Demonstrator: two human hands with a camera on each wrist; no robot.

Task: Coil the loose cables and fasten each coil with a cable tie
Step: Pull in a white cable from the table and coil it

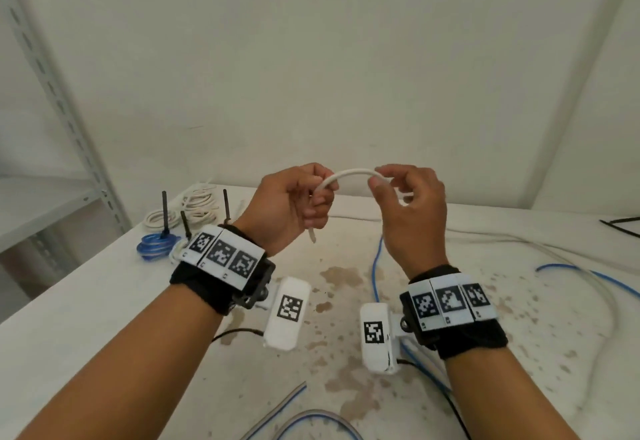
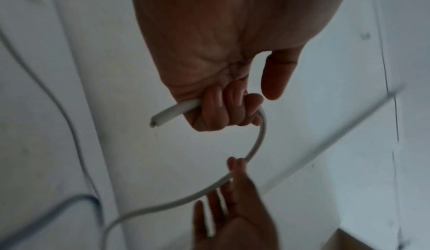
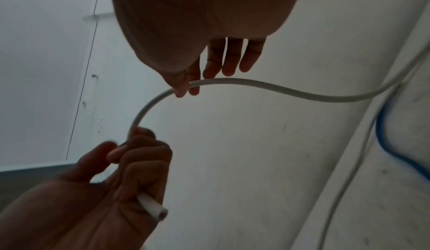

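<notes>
Open air is found above and beyond both hands, up to the bare wall [image 1: 329,75]. The gap between the left hand [image 1: 294,207] and the right hand [image 1: 412,211] is bridged by a white cable [image 1: 351,176]. Below the hands, the table [image 1: 86,301] is crossed by a blue cable [image 1: 375,266]. Left of the left hand, passage is blocked by tied coils [image 1: 156,247] with upright black ties [image 1: 165,212], and further left by a metal shelf [image 1: 52,93]. Right of the right hand, loose cables [image 1: 554,256] are spread over the table.

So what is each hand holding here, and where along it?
Both hold one white round cable: the left hand grips it near its cut end; the right hand pinches it slightly farther along.
</notes>
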